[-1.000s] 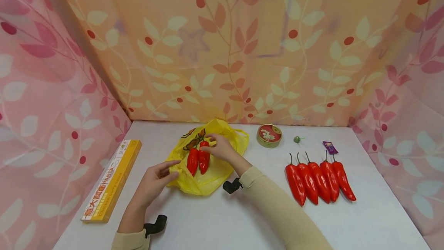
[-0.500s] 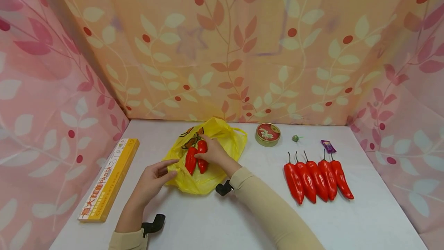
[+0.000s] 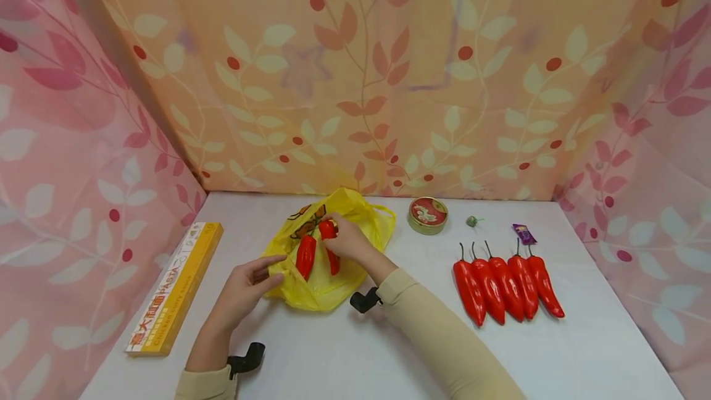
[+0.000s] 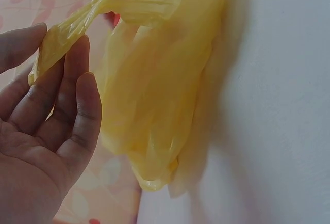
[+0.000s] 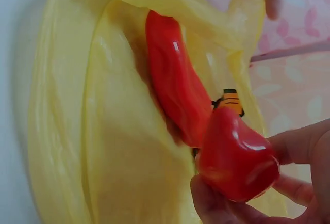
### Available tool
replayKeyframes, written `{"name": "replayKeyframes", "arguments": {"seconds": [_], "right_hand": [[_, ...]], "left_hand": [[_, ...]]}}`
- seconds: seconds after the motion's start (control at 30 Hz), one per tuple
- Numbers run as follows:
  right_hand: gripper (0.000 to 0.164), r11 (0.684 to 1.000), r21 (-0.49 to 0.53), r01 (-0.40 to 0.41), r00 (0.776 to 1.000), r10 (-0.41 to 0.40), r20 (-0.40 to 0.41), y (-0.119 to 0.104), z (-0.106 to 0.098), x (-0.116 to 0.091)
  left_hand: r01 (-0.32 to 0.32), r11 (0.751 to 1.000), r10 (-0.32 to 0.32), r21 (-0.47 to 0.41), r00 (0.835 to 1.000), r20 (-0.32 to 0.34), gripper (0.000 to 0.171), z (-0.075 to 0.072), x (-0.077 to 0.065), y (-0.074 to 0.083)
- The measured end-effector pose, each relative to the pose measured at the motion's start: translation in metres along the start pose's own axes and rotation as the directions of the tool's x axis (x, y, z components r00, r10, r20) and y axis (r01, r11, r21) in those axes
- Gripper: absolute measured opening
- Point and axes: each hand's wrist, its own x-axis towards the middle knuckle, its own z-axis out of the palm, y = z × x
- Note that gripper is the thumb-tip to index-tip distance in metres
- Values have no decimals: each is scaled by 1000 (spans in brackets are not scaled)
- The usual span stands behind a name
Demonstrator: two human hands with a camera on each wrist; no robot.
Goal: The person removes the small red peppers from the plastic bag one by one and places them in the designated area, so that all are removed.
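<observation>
My left hand (image 3: 242,294) pinches the near-left edge of a yellow plastic bag (image 3: 316,298), and the left wrist view shows the thin film (image 4: 56,43) between thumb and fingers. The bag lies open on its side. At its mouth, my right hand (image 3: 351,242) grips a glossy red chili pepper (image 5: 237,157) by its thick upper part, fingers wrapped about its sides. A second red chili pepper (image 3: 305,257) lies in the bag just left of the held one. In the right wrist view the held pepper points at the camera, overlapping the other pepper (image 5: 175,74).
To the right, several red chili peppers (image 3: 502,289) lie in a row. Behind them are a purple packet (image 3: 524,234), a small green ball-like item (image 3: 472,221) and a round red-lidded tin (image 3: 428,215). A long yellow pasta box (image 3: 174,289) lies left. Patterned cloth walls (image 3: 355,110) surround the table.
My right hand has closed on the right-hand pepper in the bag and shifted it slightly right, so a gap shows between the two peppers. The left hand keeps its place at the bag's edge.
</observation>
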Motion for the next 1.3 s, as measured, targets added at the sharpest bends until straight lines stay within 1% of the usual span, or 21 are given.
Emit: {"name": "replayKeyframes", "arguments": {"seconds": [0.13, 0.2, 0.33, 0.43, 0.5, 0.6, 0.73, 0.8, 0.87, 0.97, 1.07, 1.13, 1.23, 1.3], "right_hand": [[45, 999, -26, 21, 1000, -21, -21, 2, -6, -5], [46, 999, -29, 23, 999, -24, -29, 3, -9, -9], [55, 1000, -16, 26, 999, -27, -40, 6, -15, -17], [60, 1000, 1, 23, 999, -23, -34, 8, -21, -24], [59, 1000, -8, 17, 999, -17, -33, 9, -25, -29], [52, 1000, -11, 21, 999, -22, -40, 10, -31, -37], [45, 997, -3, 79, 994, -79, -78, 12, -42, -47], [45, 994, -11, 113, 988, -114, -105, 13, -47, -52], [46, 991, -14, 131, 983, -131, -129, 15, -52, -57], [46, 990, -46, 130, 976, -136, -170, 18, -59, -66], [46, 988, -73, 134, 970, -146, -192, 21, -64, -74], [45, 986, -89, 140, 968, -156, -198, 23, -67, -79], [45, 985, -83, 152, 966, -166, -197, 26, -69, -86], [45, 987, -76, 142, 968, -154, -200, 28, -71, -91]], "left_hand": [[1, 1000, -1, -11, 1000, 4, 46, -1, 1, 0], [7, 1000, -7, -13, 1000, 4, 47, -1, 1, 0], [16, 1000, -16, -14, 1000, 7, 47, -1, 1, 0], [21, 1000, -21, -17, 1000, 8, 47, -1, 0, 1], [25, 999, -25, -21, 1000, 9, 47, -1, 0, 1], [25, 999, -25, -24, 1000, 10, 48, -1, 0, 0], [13, 1000, -13, -15, 1000, 13, 48, -1, 0, 0], [14, 1000, -14, -7, 1000, 9, 48, -1, 0, 0], [19, 1000, -19, -7, 1000, 6, 48, -2, 0, 0], [28, 1000, -28, -14, 1000, 8, 48, -2, 0, 0], [28, 999, -28, -19, 999, 15, 48, -1, 0, 1], [29, 999, -28, -20, 999, 16, 48, -1, 0, 1], [29, 999, -29, -21, 999, 15, 47, -1, 0, 1], [26, 999, -26, -25, 1000, 15, 48, -1, 0, 2]]}}
